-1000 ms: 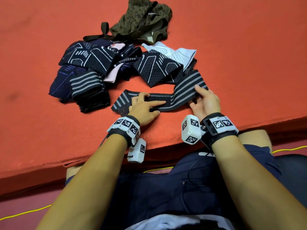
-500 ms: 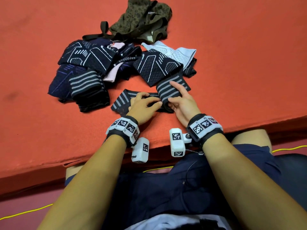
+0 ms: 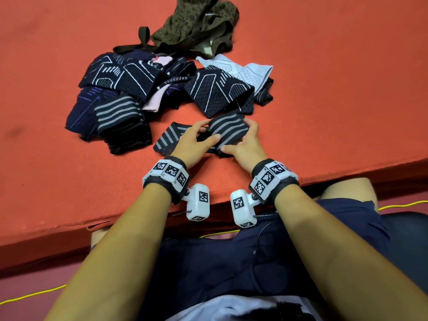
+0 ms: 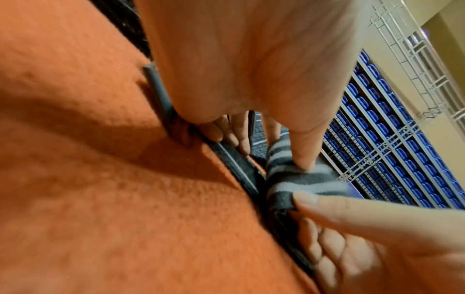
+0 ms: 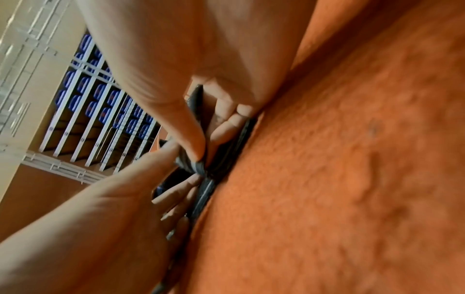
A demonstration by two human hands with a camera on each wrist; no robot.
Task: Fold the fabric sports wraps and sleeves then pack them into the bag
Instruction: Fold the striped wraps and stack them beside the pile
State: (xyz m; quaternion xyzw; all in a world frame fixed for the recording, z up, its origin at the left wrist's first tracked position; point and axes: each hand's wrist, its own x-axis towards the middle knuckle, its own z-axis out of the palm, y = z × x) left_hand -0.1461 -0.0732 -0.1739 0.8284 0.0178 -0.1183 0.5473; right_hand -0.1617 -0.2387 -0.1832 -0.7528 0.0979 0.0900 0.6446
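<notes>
A black wrap with grey stripes (image 3: 228, 129) lies near the front edge of the orange mat, its right part folded over itself and its left end (image 3: 167, 138) flat. My left hand (image 3: 208, 132) grips the fold from the left, thumb pressed on the stripes (image 4: 297, 183). My right hand (image 3: 240, 138) pinches the same fold from the right, thumb on top and fingers under the wrap (image 5: 201, 169). The olive camouflage bag (image 3: 196, 26) lies crumpled and open at the back.
A pile of folded dark patterned sleeves (image 3: 120, 89), a folded striped wrap (image 3: 120, 121), a diamond-pattern sleeve (image 3: 217, 93) and a pale blue one (image 3: 250, 72) lie between my hands and the bag. The mat's front edge (image 3: 324, 177) runs just before my wrists.
My right hand has carried the wrap's right end leftward over the middle, folding it. Both hands now hold the doubled part together; the left hand has shifted from pressing flat to gripping.
</notes>
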